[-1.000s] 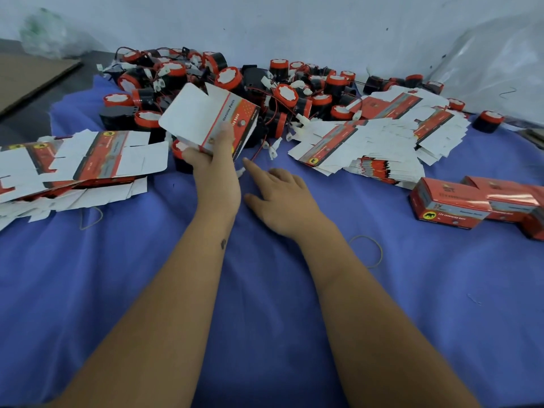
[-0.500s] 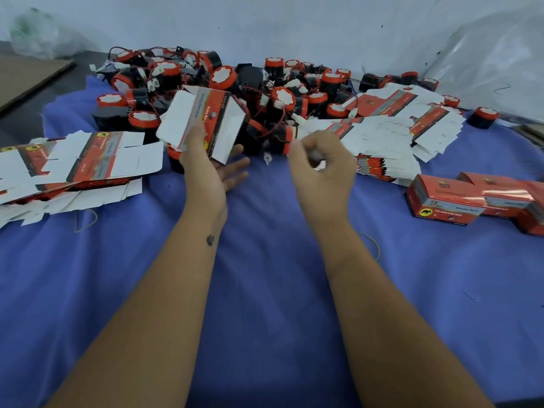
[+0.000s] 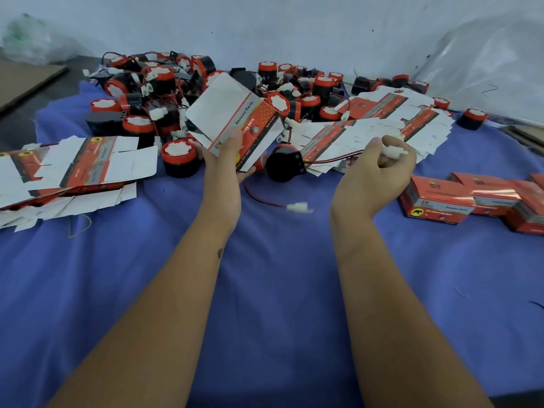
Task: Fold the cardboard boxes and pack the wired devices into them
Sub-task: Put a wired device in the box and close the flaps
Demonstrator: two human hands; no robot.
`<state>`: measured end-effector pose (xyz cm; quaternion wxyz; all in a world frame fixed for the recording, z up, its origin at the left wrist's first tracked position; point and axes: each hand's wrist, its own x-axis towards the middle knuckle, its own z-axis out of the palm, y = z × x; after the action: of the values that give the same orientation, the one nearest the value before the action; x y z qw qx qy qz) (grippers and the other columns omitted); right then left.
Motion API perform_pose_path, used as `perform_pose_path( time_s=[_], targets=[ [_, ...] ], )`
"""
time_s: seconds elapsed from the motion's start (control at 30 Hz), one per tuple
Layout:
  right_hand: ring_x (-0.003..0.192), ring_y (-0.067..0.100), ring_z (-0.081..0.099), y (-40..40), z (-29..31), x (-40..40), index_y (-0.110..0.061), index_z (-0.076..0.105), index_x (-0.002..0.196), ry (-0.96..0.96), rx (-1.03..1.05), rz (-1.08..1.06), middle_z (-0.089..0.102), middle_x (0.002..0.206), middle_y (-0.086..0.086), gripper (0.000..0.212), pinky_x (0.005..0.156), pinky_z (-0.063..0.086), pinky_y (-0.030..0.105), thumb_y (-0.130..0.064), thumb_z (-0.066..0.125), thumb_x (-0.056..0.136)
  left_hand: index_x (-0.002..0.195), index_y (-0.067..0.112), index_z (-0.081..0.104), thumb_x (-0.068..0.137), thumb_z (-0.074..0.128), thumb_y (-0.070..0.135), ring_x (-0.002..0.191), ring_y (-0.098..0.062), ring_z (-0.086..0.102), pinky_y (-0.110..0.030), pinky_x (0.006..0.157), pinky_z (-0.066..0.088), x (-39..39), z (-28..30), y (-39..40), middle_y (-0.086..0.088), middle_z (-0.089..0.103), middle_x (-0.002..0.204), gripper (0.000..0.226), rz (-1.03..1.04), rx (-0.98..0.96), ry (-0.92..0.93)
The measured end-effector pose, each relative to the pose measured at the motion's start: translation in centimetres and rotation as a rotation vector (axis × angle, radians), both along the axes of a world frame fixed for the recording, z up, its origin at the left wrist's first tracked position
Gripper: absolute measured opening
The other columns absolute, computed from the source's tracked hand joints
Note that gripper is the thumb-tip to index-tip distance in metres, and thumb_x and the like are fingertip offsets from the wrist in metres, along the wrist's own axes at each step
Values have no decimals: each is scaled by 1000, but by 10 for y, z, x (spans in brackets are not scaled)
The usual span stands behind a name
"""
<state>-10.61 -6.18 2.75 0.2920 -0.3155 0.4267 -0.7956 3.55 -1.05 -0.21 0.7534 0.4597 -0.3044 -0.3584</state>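
Observation:
My left hand [image 3: 225,169] grips a flat, unfolded red-and-white cardboard box [image 3: 232,119], held tilted above the blue cloth. My right hand [image 3: 379,169] pinches a white connector [image 3: 396,151] on a red-and-black wire. That wire runs left to a black round wired device [image 3: 284,166] lying on the cloth just right of the held box. A second white connector [image 3: 298,207] on a wire lies on the cloth between my hands. A heap of red-and-black wired devices [image 3: 164,92] fills the back of the cloth.
Flat box blanks lie in a stack at the left [image 3: 76,169] and in a fanned pile at the right [image 3: 379,125]. Folded red boxes [image 3: 471,198] sit at the far right. Blue cloth [image 3: 279,290] covers the surface. A rubber band [image 3: 79,225] lies near the left stack.
My right hand has moved right with the connector, pulling a black device out of the heap by its wire. My left hand has turned the flat box so its white panel faces up.

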Motion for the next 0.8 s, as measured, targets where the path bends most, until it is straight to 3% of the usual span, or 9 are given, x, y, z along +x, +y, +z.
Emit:
perform_pose_path(
  time_s=[0.1, 0.17, 0.33, 0.43, 0.53, 0.6, 0.7, 0.8],
  targets=[
    [59, 6, 42, 1, -2, 2, -17, 56, 85, 110, 26, 81, 48, 66, -9, 18, 55, 39, 24, -3, 49, 92, 148, 21, 41, 70, 64, 62, 132, -19, 52, -41, 114, 38, -4, 1, 0, -1, 55, 143, 91, -91, 15, -25],
    [63, 10, 42, 1, -5, 5, -26, 56, 81, 250, 55, 181, 49, 72, -6, 25, 56, 35, 24, -5, 45, 90, 148, 20, 40, 67, 64, 64, 134, -22, 50, -42, 115, 36, -5, 1, -1, -4, 54, 144, 95, -151, 35, -44],
    [102, 19, 53, -5, -17, 14, -10, 66, 104, 800, 61, 286, 50, 111, 3, 16, 73, 36, 14, -13, 54, 94, 145, 24, 40, 81, 51, 58, 123, -9, 56, -34, 106, 45, -8, -3, -2, 6, 58, 136, 73, -197, 108, -187],
    [118, 29, 41, -6, -27, 16, -3, 61, 101, 1081, -5, 264, 44, 132, 14, 15, 85, 30, 19, -10, 61, 88, 140, 24, 41, 79, 51, 57, 121, -14, 59, -37, 102, 49, -7, -1, -3, 3, 60, 133, 70, -164, 124, -169],
    [130, 26, 29, -7, -33, 17, -2, 55, 99, 1232, -46, 298, 23, 156, 14, 20, 99, 29, 29, -12, 66, 86, 132, 24, 41, 78, 54, 54, 121, -17, 60, -44, 105, 48, -6, 0, -3, 1, 59, 133, 63, -136, 120, -116],
    [140, 27, 26, -9, -34, 19, -3, 52, 119, 1282, -83, 356, 16, 160, 12, 39, 108, 29, 32, -14, 68, 86, 131, 26, 42, 78, 56, 54, 120, -13, 60, -43, 105, 49, -7, -1, -3, 2, 60, 132, 62, -136, 116, -113],
    [144, 23, 27, -11, -34, 19, -14, 28, 149, 1308, -49, 467, 21, 160, 5, 74, 110, 34, 36, -21, 68, 87, 131, 29, 42, 73, 61, 59, 120, -11, 60, -43, 105, 49, -6, -1, -3, 4, 60, 133, 68, -151, 109, -98],
    [131, 23, 42, -14, -32, 18, -22, 34, 148, 1398, 30, 450, 36, 149, 1, 67, 99, 43, 45, -33, 65, 89, 119, 34, 45, 61, 63, 65, 119, -11, 61, -43, 105, 49, -5, 0, -2, 5, 61, 130, 68, -134, 118, -96]
  ],
)
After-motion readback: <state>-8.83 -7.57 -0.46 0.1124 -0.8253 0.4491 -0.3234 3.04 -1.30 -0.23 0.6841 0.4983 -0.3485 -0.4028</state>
